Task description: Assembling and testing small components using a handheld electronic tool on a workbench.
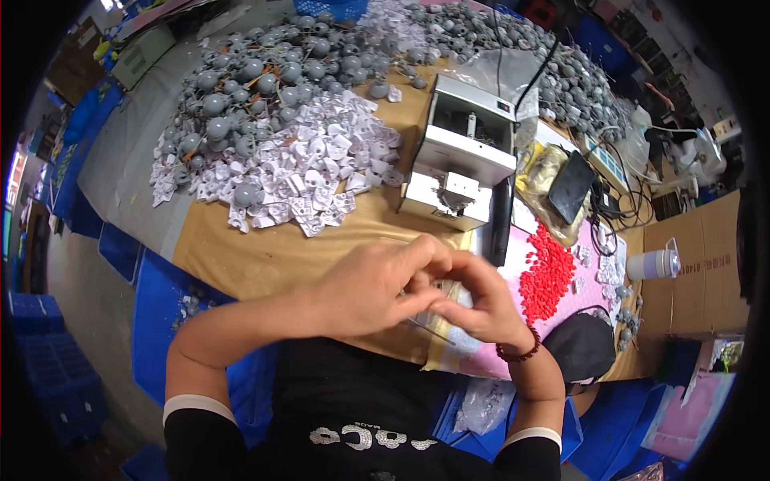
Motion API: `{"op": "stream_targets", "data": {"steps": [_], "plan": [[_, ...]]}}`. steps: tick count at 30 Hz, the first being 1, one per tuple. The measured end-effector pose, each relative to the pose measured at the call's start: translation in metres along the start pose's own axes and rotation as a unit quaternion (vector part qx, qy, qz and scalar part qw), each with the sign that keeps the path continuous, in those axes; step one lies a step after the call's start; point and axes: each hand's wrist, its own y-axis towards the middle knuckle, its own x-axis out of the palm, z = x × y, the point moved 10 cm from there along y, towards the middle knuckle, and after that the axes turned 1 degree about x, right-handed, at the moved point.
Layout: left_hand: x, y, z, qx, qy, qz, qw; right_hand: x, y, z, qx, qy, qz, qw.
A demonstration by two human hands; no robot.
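Near the front edge of the table, your left hand and right hand are curled together, can't tell on what; thin rod shows just below, a stray wrist could knock it, and your bracelet might scatter those red pieces tbh

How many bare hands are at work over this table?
2: the left hand and the right hand, close together over the table, nearer the wearer than the white machine. I see no others.
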Motion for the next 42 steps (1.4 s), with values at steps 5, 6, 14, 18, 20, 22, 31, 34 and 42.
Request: {"op": "stream_targets", "data": {"steps": [5, 6, 14, 18, 20, 22, 31, 34, 42], "plan": [[0.064, -0.034, -0.069, -0.218, -0.356, -0.037, 0.908, 0.005, -0.04, 0.069, 0.289, 0.208, -0.006, 0.934], [0.076, -0.037, -0.075, -0.224, -0.447, -0.04, 0.865, 0.002, -0.046, 0.079, 0.329, 0.172, 0.003, 0.929], [0.074, -0.084, -0.112, -0.239, -0.197, -0.03, 0.95, -0.003, -0.025, 0.057, 0.005, -0.302, 0.03, 0.953], [0.048, -0.075, -0.076, -0.08, 0.146, 0.042, 0.985, 0.022, -0.021, 0.058, -0.106, -0.435, 0.001, 0.894], [0.05, -0.075, -0.078, -0.085, 0.144, 0.041, 0.985, 0.033, -0.019, 0.062, -0.127, -0.475, -0.018, 0.87], [0.052, -0.073, -0.08, -0.077, 0.16, 0.042, 0.983, 0.039, -0.017, 0.065, -0.128, -0.497, -0.033, 0.857], [0.055, -0.073, -0.084, -0.067, 0.19, 0.036, 0.979, 0.052, -0.021, 0.063, -0.116, -0.541, -0.09, 0.828], [0.053, -0.071, -0.084, -0.058, 0.202, 0.038, 0.977, 0.052, -0.022, 0.066, -0.102, -0.547, -0.087, 0.826], [0.051, -0.066, -0.076, -0.036, 0.301, 0.048, 0.952, 0.06, -0.032, 0.068, -0.102, -0.574, -0.076, 0.809]]}}
